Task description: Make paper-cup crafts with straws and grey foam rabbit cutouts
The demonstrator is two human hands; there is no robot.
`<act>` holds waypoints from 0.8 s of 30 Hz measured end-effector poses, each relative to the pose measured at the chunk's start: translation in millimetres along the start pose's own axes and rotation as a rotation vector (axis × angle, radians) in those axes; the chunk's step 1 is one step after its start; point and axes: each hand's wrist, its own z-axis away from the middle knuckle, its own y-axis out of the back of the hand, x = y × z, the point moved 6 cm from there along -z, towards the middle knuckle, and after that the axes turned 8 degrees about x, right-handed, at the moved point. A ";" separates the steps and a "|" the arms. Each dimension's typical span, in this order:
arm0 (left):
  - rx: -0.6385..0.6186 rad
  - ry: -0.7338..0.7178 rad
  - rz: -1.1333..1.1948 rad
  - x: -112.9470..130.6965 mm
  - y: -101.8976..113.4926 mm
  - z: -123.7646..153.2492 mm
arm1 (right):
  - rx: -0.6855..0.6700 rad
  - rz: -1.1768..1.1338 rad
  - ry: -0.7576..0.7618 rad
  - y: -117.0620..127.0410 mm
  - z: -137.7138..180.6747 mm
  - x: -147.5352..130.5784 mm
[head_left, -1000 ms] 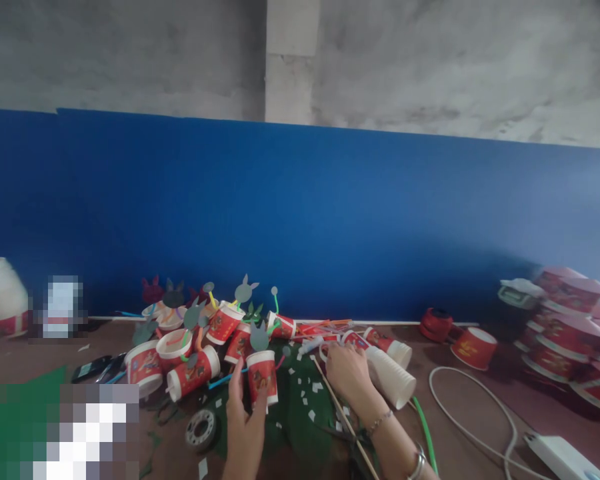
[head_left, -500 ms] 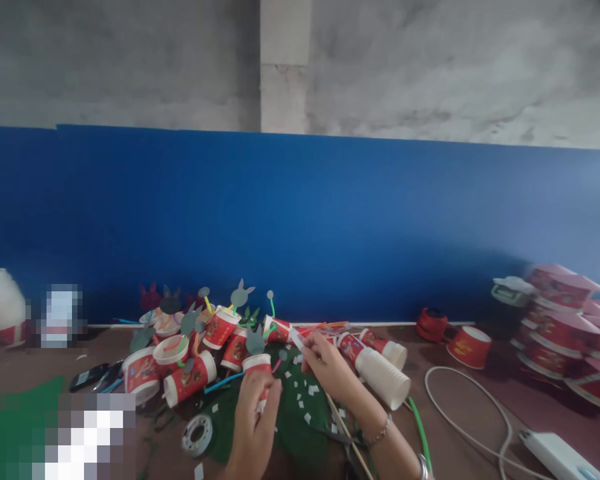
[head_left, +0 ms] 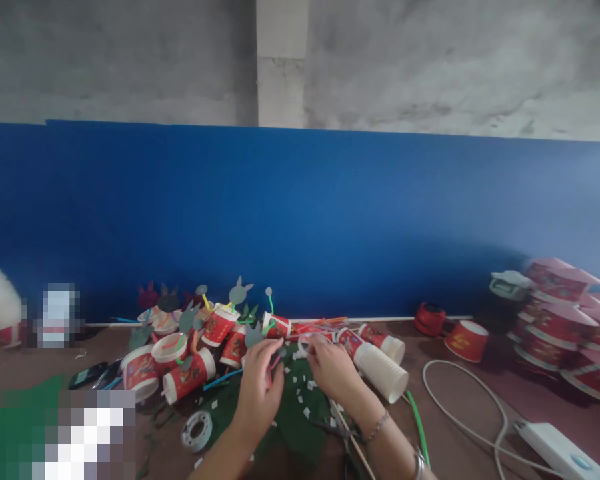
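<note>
My left hand is raised with its thumb and fingers apart, in front of a red paper cup topped by a grey rabbit-head cutout. Most of that cup is hidden behind the hand; a little red shows between thumb and fingers. To its right, my right hand pinches a small white strip between thumb and fingertips. Below the hands lies dark green sheet material scattered with small white scraps. Dark-handled scissors and a thin stick rest under my right forearm.
Red paper cups with straws and animal cutouts crowd the left. A white tape roll lies nearer. Stacked cups, a lone red cup, a white cable and a power strip are right, before pink-topped stacks.
My left hand has lifted and opened, now covering the cup's rim. My right hand still pinches the white strip, which has come lower and looks bent. The view has shifted slightly.
</note>
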 end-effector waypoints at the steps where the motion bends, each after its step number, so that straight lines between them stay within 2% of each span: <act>1: 0.027 0.015 0.006 -1.9 6.2 -2.7 | -0.026 0.061 -0.028 -3.0 -0.7 4.4; 4: 0.050 0.067 0.011 -7.9 17.3 -6.9 | -0.059 0.095 -0.050 -8.3 -2.2 8.0; 6: 0.011 0.083 -0.001 -10.0 14.8 -5.4 | -0.045 0.036 -0.014 -7.4 -2.2 2.5; 10: -0.122 0.066 -0.024 -6.8 -7.7 4.9 | -0.004 -0.126 0.072 0.9 2.1 -13.3; 15: -0.213 0.069 -0.005 -3.4 -28.6 20.1 | 0.000 -0.184 0.103 6.5 6.8 -20.4; 24: -0.064 0.070 0.011 -8.4 -18.8 25.0 | -0.058 -0.119 0.144 7.0 10.9 -25.0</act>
